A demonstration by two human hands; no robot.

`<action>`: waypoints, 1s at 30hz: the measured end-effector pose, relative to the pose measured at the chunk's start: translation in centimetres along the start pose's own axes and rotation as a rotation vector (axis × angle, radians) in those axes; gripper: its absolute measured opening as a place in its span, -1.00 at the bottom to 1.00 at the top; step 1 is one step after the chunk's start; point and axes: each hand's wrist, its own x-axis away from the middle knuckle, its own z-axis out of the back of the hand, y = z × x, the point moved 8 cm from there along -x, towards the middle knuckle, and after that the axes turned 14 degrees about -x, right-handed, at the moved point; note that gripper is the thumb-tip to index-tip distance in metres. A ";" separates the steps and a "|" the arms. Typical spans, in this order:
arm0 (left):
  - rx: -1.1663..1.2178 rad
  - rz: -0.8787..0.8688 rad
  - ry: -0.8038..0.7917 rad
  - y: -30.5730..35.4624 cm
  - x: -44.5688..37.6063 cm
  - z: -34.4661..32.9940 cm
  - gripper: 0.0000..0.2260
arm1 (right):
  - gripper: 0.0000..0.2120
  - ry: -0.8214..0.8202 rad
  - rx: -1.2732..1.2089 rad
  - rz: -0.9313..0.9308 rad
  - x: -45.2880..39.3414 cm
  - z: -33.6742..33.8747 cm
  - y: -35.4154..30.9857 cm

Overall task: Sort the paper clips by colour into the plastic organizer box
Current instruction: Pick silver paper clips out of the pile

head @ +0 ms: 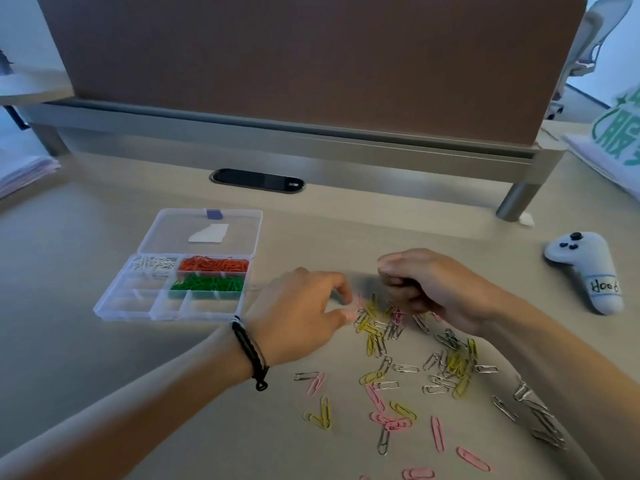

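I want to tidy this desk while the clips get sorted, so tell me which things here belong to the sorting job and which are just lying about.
Part of the job:
- plastic organizer box, with white, orange and green clips already in it
- loose paper clips: yellow, pink, silver
- left hand and right hand, both at the pile

Just lying about:
- white controller
- paper stack
- printed bag

The scene is lit dimly and evenly, with a cool bluish cast. Soft shadow is cast on the beige desk surface (104,341) beneath the hands. Motion blur is seen throughout, and straight lines are bowed near the edges.
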 end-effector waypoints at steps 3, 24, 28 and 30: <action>-0.031 -0.029 0.066 1.0 0.0 0.5 -0.76 | -0.71 -0.012 -0.126 0.011 0.7 0.6 0.1; -0.725 -0.363 -0.014 3.8 -0.5 -1.8 -0.69 | -0.91 -0.092 -0.449 -0.079 0.7 0.9 2.6; -0.752 -0.383 -0.001 3.2 -1.1 -2.1 -0.68 | -0.76 -0.035 -0.435 -0.127 0.3 1.2 3.3; -0.752 -0.398 0.003 3.4 -1.0 -1.8 -0.73 | -0.67 0.004 -0.377 -0.137 0.2 1.4 3.4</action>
